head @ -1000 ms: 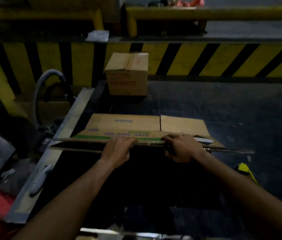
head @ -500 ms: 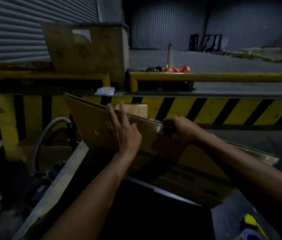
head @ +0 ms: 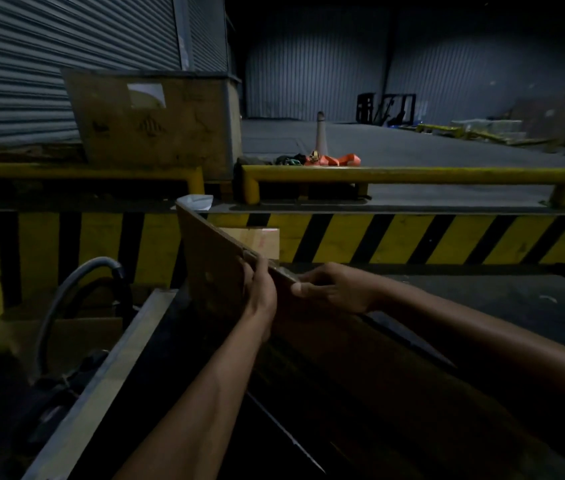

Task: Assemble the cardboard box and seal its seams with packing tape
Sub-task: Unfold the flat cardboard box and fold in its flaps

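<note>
Since half a second ago our left hand [head: 262, 296] has left the panel's face, where its fingers were spread, and now curls over the top edge of the flattened cardboard box [head: 211, 271]. Our right hand [head: 334, 289] pinches that same edge just beside it. The box stands on edge on the dark tabletop [head: 481, 299], leaning, in front of the striped barrier [head: 412, 237].
</note>
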### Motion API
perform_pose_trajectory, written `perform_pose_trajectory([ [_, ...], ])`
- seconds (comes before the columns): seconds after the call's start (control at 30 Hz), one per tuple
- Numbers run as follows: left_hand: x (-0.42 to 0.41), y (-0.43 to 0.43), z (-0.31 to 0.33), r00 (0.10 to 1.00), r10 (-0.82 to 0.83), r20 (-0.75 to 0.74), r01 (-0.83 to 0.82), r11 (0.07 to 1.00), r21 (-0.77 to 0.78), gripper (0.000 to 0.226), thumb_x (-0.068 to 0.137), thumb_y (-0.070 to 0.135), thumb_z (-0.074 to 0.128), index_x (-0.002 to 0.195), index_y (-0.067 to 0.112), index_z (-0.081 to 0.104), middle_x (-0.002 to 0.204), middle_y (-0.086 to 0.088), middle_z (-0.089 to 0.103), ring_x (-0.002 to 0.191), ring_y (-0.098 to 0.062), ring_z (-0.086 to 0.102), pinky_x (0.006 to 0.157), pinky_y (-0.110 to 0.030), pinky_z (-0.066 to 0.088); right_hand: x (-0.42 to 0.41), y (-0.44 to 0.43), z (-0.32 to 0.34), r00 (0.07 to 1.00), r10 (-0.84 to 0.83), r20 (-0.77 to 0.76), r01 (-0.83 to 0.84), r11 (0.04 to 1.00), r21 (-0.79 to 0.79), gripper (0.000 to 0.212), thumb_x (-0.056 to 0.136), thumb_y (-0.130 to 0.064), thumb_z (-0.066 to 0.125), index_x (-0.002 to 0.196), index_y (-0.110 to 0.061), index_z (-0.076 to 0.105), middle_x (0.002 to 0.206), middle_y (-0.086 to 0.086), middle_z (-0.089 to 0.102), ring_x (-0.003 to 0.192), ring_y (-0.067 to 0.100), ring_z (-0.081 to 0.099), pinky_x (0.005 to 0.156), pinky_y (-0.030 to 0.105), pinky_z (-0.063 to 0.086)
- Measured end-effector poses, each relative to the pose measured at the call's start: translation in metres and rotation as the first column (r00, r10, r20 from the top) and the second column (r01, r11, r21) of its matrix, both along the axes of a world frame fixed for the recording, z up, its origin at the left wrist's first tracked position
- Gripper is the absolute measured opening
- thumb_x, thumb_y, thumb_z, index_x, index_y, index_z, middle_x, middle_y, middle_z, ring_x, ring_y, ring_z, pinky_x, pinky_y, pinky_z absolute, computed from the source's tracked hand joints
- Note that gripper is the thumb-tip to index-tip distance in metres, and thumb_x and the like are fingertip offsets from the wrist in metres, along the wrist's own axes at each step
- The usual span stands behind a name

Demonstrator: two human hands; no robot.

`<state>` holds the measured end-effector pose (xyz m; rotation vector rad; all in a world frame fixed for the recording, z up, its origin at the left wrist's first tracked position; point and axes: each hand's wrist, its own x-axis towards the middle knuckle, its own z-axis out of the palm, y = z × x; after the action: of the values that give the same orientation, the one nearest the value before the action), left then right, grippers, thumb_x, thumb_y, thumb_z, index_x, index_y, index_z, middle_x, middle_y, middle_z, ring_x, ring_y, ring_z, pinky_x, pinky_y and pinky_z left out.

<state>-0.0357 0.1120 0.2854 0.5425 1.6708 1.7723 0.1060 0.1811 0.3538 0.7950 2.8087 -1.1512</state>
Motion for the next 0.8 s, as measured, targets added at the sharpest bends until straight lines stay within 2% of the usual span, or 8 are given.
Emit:
perform_pose_trajectory([
  [0.07, 0.003, -0.001, -0.005, 0.999, -0.042, 0.010, 0.042, 0.998, -0.047, 0.095, 0.075, 0.081, 0.039, 0.155, 0.046, 0.003, 0.162, -0.009, 0.027, 0.140, -0.040, 0.036, 0.108, -0.065, 0.034, -0.001, -0.005, -0.009, 1.000, -0.008, -0.003, 0.008, 1.000, -0.012, 0.032, 0.098, -0.054, 0.045, 0.097, -0.030, 0.068, 0.085, -0.007, 0.070, 0.066, -0.004, 0.064, 0.065, 0.025, 0.045],
  [0.13, 0.000, -0.002, -0.015, 0.997, -0.066, 0.031, 0.068, 0.995, -0.069, 0.091, 0.079, 0.076, 0.043, 0.155, 0.046, 0.003, 0.162, -0.008, 0.027, 0.140, -0.041, 0.037, 0.107, -0.065, 0.035, -0.002, -0.007, -0.020, 0.999, -0.021, -0.029, 0.020, 0.999, -0.045, 0.041, 0.099, -0.056, 0.042, 0.092, -0.027, 0.071, 0.083, -0.006, 0.072, 0.067, -0.003, 0.066, 0.066, 0.025, 0.047],
  [0.3, -0.005, -0.001, -0.024, 0.992, -0.123, -0.027, 0.119, 0.985, -0.122, 0.084, 0.084, 0.076, 0.046, 0.148, 0.058, -0.006, 0.163, -0.003, 0.026, 0.140, -0.037, 0.039, 0.106, -0.060, 0.041, 0.000, 0.000, -0.049, 0.987, -0.039, -0.156, 0.002, 0.972, -0.236, 0.037, 0.102, -0.042, 0.046, 0.115, -0.019, 0.072, 0.107, 0.002, 0.075, 0.097, 0.015, 0.072, 0.093, 0.041, 0.055],
  [0.43, 0.000, -0.001, -0.017, 0.990, -0.118, -0.072, 0.107, 0.984, -0.144, 0.076, 0.099, 0.047, 0.052, 0.156, 0.046, 0.002, 0.159, -0.006, 0.035, 0.131, -0.032, 0.049, 0.103, -0.049, 0.048, -0.002, 0.000, -0.065, 0.973, -0.107, -0.206, 0.040, 0.951, -0.305, 0.032, 0.103, -0.030, 0.046, 0.119, -0.017, 0.070, 0.107, 0.006, 0.075, 0.097, 0.022, 0.072, 0.092, 0.048, 0.056],
  [0.53, -0.001, -0.002, -0.021, 0.993, -0.111, -0.048, 0.104, 0.987, -0.125, 0.070, 0.101, 0.033, 0.053, 0.158, 0.036, 0.012, 0.153, -0.008, 0.042, 0.107, -0.023, 0.061, 0.081, -0.035, 0.055, -0.002, 0.003, -0.074, 0.960, -0.130, -0.248, 0.040, 0.941, -0.337, 0.032, 0.103, -0.027, 0.046, 0.119, -0.014, 0.070, 0.107, 0.008, 0.075, 0.096, 0.024, 0.073, 0.087, 0.046, 0.059],
  [0.6, -0.001, -0.003, -0.025, 0.994, -0.108, -0.035, 0.102, 0.985, -0.135, 0.067, 0.102, 0.032, 0.052, 0.158, 0.033, 0.016, 0.149, -0.009, 0.045, 0.090, -0.014, 0.060, 0.066, -0.028, 0.051, 0.000, 0.006, -0.076, 0.954, -0.149, -0.261, 0.057, 0.943, -0.328, 0.031, 0.103, -0.024, 0.045, 0.116, -0.011, 0.071, 0.104, 0.008, 0.075, 0.092, 0.023, 0.073, 0.079, 0.039, 0.061],
  [0.73, 0.001, -0.006, -0.030, 0.992, -0.115, -0.041, 0.105, 0.973, -0.204, 0.066, 0.100, 0.045, 0.048, 0.157, 0.038, 0.017, 0.141, -0.009, 0.053, 0.109, -0.026, 0.060, 0.091, -0.039, 0.051, 0.006, 0.021, -0.079, 0.943, -0.180, -0.281, 0.110, 0.963, -0.247, 0.029, 0.102, -0.017, 0.044, 0.110, -0.003, 0.069, 0.099, 0.013, 0.074, 0.089, 0.022, 0.074, 0.074, 0.035, 0.062],
  [0.8, 0.004, -0.007, -0.030, 0.989, -0.147, 0.009, 0.144, 0.956, -0.256, 0.077, 0.094, 0.048, 0.055, 0.157, 0.041, 0.012, 0.139, -0.009, 0.055, 0.113, -0.031, 0.058, 0.089, -0.044, 0.049, 0.007, 0.028, -0.080, 0.937, -0.193, -0.292, 0.139, 0.971, -0.194, 0.028, 0.103, -0.015, 0.043, 0.107, -0.002, 0.069, 0.094, 0.012, 0.074, 0.083, 0.019, 0.074, 0.067, 0.031, 0.060],
])
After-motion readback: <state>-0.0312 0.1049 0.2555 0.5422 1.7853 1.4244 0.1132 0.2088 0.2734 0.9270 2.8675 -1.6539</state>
